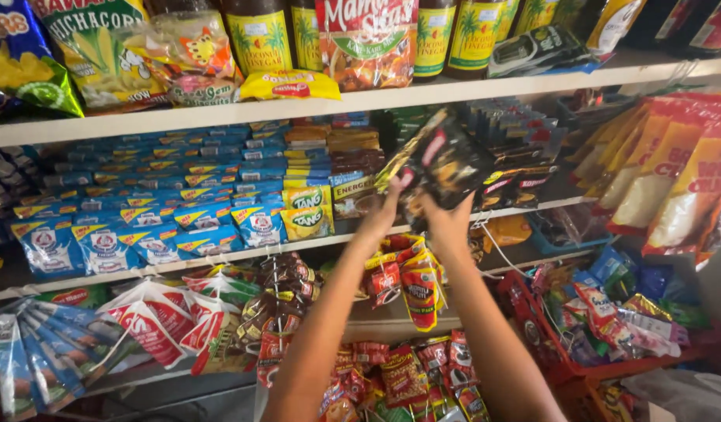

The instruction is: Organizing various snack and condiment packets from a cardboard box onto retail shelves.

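Both my arms reach up toward the middle shelf of a shop display. My left hand (382, 212) and my right hand (448, 219) together grip a bundle of dark, shiny sachets (441, 160) with red and gold print. The bundle is held up in front of a stack of similar dark sachets (517, 148) on the middle shelf (532, 207). Just below my hands hang strips of red and yellow sachets (411, 281).
Blue sachet packs (141, 227) fill the shelf's left side, with green-yellow drink mix packets (307, 209) beside them. The top shelf (376, 98) carries bottles and snack bags. Orange-white bags (673, 172) lean at the right. A red basket (532, 320) holds mixed packets.
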